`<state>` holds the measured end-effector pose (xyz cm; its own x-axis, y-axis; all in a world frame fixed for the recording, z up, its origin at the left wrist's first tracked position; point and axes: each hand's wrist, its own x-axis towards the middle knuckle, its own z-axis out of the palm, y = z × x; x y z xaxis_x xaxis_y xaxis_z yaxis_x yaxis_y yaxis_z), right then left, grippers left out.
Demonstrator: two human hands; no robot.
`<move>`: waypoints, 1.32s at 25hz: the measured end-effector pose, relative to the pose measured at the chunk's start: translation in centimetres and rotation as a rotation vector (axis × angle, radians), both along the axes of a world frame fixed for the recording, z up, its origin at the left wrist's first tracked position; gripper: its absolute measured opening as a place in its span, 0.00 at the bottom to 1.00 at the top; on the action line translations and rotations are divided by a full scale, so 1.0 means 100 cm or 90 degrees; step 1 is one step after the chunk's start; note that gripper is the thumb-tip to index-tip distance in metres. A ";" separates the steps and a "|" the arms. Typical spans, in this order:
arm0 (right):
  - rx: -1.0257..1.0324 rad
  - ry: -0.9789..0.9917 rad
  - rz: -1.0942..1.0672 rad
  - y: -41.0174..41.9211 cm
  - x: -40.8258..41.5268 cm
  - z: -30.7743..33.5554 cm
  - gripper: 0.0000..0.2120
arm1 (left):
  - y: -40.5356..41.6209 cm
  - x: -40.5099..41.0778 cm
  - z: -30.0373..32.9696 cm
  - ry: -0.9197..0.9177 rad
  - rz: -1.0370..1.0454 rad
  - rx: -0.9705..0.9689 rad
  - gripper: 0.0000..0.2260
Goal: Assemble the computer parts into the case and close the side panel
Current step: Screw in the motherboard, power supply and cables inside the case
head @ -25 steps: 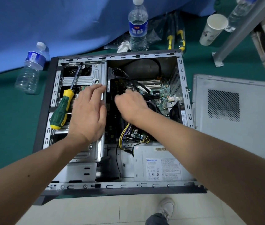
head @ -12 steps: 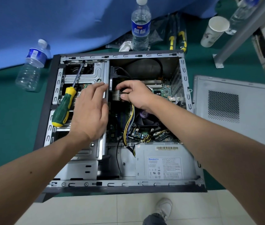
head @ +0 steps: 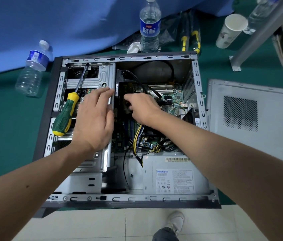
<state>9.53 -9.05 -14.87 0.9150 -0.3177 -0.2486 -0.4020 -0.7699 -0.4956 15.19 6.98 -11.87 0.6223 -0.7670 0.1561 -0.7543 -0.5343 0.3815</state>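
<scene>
Computer case (head: 50, 119) lies on its side on the green mat (head: 7, 136), open face up, near edge overhanging the tiled floor (head: 102, 226). Side panel (head: 251, 136) off, lying flat just right of the case, its left edge close beside the case's rear wall.

Right hand (head: 142, 108) reaches down into the motherboard bay, fingers curled over a dark card or connector (head: 125, 87) beside the drive cage; what exactly it pinches, cannot tell. Left hand (head: 93, 122) rests spread and flat on the drive cage (head: 92, 79), fingertips at the cage's right edge.

Room inside: upper bay above the motherboard (head: 175, 100) is open save for a looping black cable (head: 170, 66). Lower bay is crowded, with yellow and black wiring (head: 137, 136) bunched between board and power supply (head: 172, 180). Power supply fills the near right corner, tight to the case rim.

Screwdriver (head: 64, 117), green and yellow handle, lies slanted across the drive cage, just left of the left hand, tip toward the far rim.

Writing: power supply label headed with a blue brand word, too small to read surely; barcode strip above it. Upright water bottle (head: 150, 26) beyond the far rim bears a blue label with two white Chinese characters. Second bottle (head: 33, 70) lies tilted off the far left corner, label unreadable. Paper cup (head: 231, 30) far right. Blue cloth (head: 50, 23) behind. A shoe (head: 175, 221) on the floor.
</scene>
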 end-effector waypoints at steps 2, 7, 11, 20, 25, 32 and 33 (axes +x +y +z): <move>-0.016 -0.022 -0.066 -0.003 0.005 0.000 0.19 | 0.000 0.000 0.000 0.000 0.002 0.001 0.22; 0.052 -0.001 -0.087 0.011 0.011 0.001 0.13 | 0.000 -0.001 0.001 -0.001 0.004 -0.001 0.22; 0.114 0.030 -0.054 0.003 0.020 0.005 0.07 | -0.002 -0.001 0.001 0.001 0.001 0.002 0.22; 0.071 0.034 -0.104 -0.010 0.025 -0.003 0.08 | -0.001 -0.001 0.002 0.000 0.002 0.005 0.22; 0.047 0.037 -0.057 -0.004 0.022 -0.009 0.09 | -0.001 -0.002 0.003 0.002 0.006 0.004 0.21; 0.017 0.062 0.002 0.005 0.025 -0.008 0.09 | -0.002 -0.003 0.005 0.002 0.005 0.005 0.22; 0.012 0.065 -0.005 0.006 0.025 -0.009 0.07 | -0.002 -0.003 0.004 0.002 0.006 0.005 0.22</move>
<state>12.04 -8.44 -15.82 0.8821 -0.3188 -0.3467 -0.4570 -0.7575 -0.4662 14.90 6.78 -11.43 0.6300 -0.7624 0.1478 -0.7478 -0.5443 0.3801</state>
